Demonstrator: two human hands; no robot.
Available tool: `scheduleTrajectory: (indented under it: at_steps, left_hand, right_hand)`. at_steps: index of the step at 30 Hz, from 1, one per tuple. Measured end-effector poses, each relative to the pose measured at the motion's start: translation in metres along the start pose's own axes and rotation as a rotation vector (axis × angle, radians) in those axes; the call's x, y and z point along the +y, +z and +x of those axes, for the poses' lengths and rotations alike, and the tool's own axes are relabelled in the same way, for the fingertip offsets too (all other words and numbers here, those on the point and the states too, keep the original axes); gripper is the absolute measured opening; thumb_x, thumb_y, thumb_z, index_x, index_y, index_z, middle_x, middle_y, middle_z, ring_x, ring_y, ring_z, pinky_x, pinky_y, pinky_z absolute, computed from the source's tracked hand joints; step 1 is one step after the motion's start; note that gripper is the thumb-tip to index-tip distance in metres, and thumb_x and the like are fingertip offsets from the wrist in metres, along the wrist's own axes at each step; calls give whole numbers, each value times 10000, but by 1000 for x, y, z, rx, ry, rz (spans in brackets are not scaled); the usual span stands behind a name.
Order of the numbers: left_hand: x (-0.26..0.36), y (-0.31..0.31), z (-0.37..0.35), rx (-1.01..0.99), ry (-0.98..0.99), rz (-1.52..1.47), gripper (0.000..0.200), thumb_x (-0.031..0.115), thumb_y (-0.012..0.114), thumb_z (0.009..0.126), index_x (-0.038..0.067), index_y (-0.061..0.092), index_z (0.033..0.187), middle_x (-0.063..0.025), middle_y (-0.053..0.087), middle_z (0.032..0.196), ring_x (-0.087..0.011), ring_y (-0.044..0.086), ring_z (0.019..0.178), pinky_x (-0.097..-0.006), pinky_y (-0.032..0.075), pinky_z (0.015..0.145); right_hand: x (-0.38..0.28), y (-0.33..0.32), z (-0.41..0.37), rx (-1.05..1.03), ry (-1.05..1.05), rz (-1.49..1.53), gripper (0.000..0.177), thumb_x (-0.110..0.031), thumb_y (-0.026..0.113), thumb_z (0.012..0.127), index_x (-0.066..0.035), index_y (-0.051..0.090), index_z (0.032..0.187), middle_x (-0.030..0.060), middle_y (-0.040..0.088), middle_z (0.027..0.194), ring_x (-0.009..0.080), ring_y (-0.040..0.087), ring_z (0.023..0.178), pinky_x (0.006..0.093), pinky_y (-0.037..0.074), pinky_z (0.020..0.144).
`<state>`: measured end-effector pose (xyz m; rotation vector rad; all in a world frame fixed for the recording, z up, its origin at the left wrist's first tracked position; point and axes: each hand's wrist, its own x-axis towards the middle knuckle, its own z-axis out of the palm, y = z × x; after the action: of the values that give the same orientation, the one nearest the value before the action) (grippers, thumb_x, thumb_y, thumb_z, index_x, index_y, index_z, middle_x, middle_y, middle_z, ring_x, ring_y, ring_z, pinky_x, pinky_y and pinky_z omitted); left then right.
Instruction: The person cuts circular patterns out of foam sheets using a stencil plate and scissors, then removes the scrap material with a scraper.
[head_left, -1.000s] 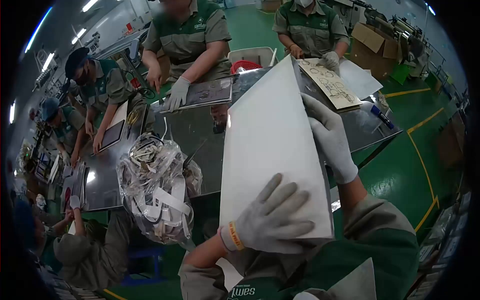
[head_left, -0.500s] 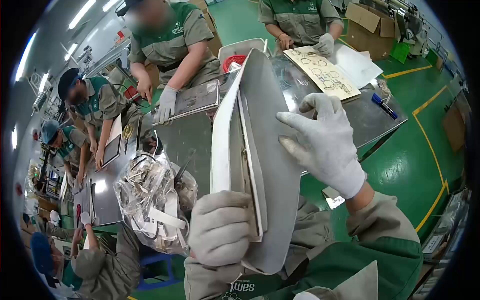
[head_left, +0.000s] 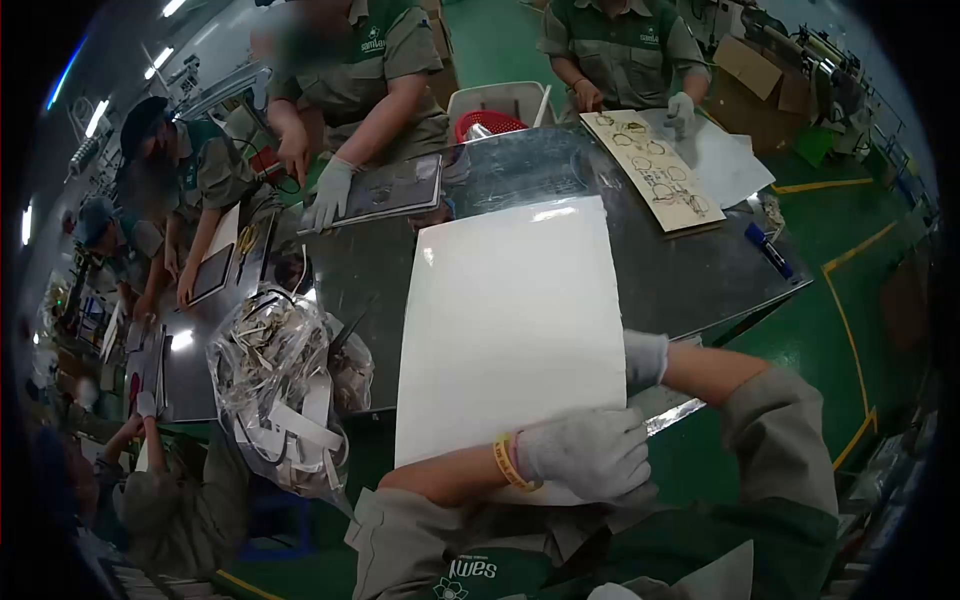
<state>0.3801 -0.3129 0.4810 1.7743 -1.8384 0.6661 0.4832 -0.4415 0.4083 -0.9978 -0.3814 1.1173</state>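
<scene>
A glossy white sheet [head_left: 510,320] faces me at a tilt in front of the table, its right edge slightly ragged. My left hand [head_left: 585,455], gloved and with a yellow band at the wrist, crosses the sheet's lower part. Its fingers are curled at the lower right edge. My right hand [head_left: 646,358], also gloved, is at the right edge above it, partly behind the sheet, so its fingers are hidden. Left of the sheet is a clear plastic bag [head_left: 280,390] full of white and grey scraps.
The metal table [head_left: 500,175] runs across in front of me. Co-workers sit opposite and along the left, one with a dark framed panel [head_left: 395,192], another with a patterned board [head_left: 652,172]. A blue marker [head_left: 768,250] lies near the right corner. A red basket [head_left: 488,125] stands behind.
The sheets were edge-on in my left hand, with my right hand open beside them. Now the white face is turned toward me, and both hands are at the right edge.
</scene>
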Motion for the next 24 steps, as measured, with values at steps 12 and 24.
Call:
scheduleTrajectory:
  at_steps: [12, 24]
  left_hand:
    - [-7, -6, -9, 52, -182, 35, 313, 258, 662, 749, 87, 495, 547, -39, 455, 532, -202, 478, 521, -322, 414, 548]
    - [-15, 17, -19, 20, -164, 62, 390, 283, 677, 750, 113, 433, 498, -25, 408, 485, -190, 445, 464, -310, 405, 510]
  right_hand:
    - [-20, 30, -10, 469, -43, -207, 545, -115, 659, 855, 23, 437, 1333, 123, 576, 1210, 171, 563, 1084, 302, 481, 907]
    - [-45, 2, -92, 627, 92, -611, 519, -286, 691, 863, 40, 549, 1240, 109, 649, 1096, 140, 617, 996, 287, 516, 816]
